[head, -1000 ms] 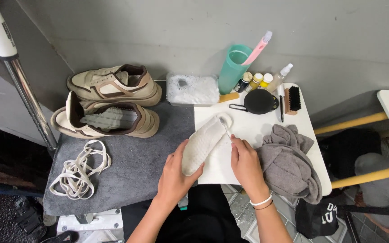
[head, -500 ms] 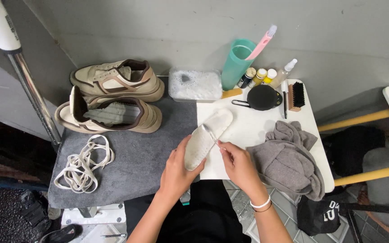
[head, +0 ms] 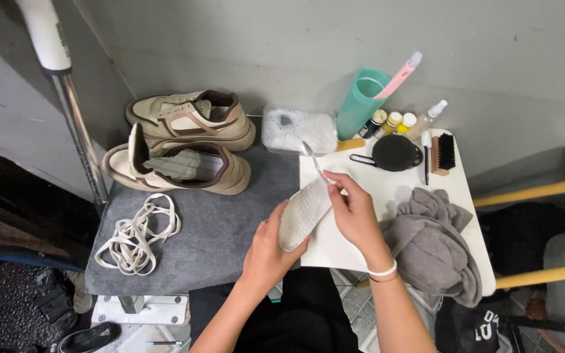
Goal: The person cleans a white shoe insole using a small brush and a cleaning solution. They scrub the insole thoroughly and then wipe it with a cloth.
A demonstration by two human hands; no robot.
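Table (head: pixel 472 216) with grey mat (head: pixel 210 235)

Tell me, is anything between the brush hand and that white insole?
Nothing visible. The left hand grips the insole from below, and the right hand holds a thin brush right at its upper end. No other thing lies between them; the grey cloth sits off to the side.

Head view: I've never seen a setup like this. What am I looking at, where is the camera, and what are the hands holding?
No machine here: a person's bare hands, seen from a camera on their head, looking down. The left hand holds a pale insole; the right hand holds a thin brush to it. On the grey mat lie two beige shoes and loose laces. The white board carries a grey cloth, a black brush, small bottles and a green cup.
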